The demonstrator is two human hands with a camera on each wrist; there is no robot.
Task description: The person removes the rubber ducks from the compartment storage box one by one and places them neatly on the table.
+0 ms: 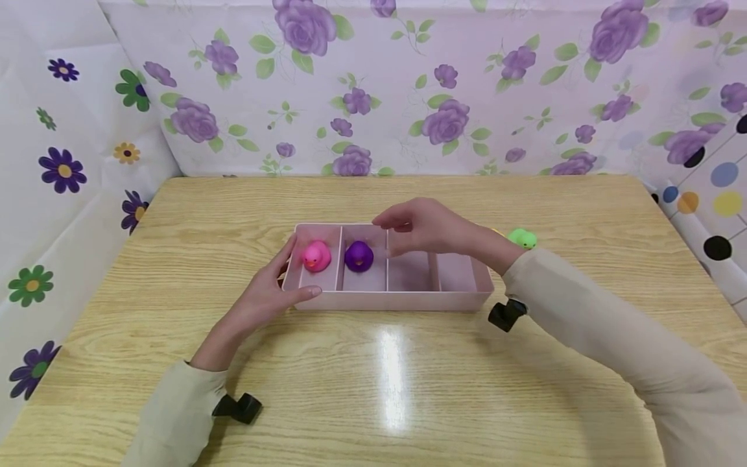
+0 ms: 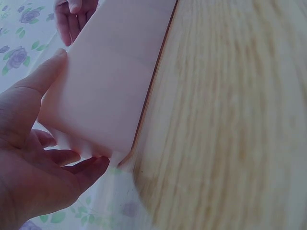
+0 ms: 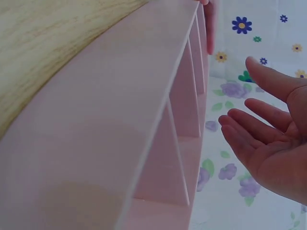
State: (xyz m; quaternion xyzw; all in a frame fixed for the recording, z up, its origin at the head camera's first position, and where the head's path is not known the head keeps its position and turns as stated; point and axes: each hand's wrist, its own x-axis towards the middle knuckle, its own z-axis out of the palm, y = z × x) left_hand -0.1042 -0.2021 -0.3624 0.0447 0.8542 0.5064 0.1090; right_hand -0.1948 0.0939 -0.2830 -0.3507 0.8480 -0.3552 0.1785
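Observation:
A pale pink divided box (image 1: 391,301) sits on the table, its long side facing me. In its leftmost compartment is a pink rubber duck (image 1: 316,257); the compartment beside that has a purple rubber duck (image 1: 358,257). My left hand (image 1: 274,288) grips the box's left end, thumb over the front rim and fingers around the end wall, as the left wrist view also shows. Above the middle of the box hovers my right hand (image 1: 428,227), fingers loosely bent and thumb apart. The right wrist view shows that hand (image 3: 273,127) with nothing in it.
A green rubber duck (image 1: 522,238) stands on the wooden table (image 1: 327,376) past the box's right end, with a bit of yellow showing beside it behind my right forearm. Flower-patterned sheets (image 1: 245,84) line the back and left sides; a dotted sheet (image 1: 723,201) covers the right.

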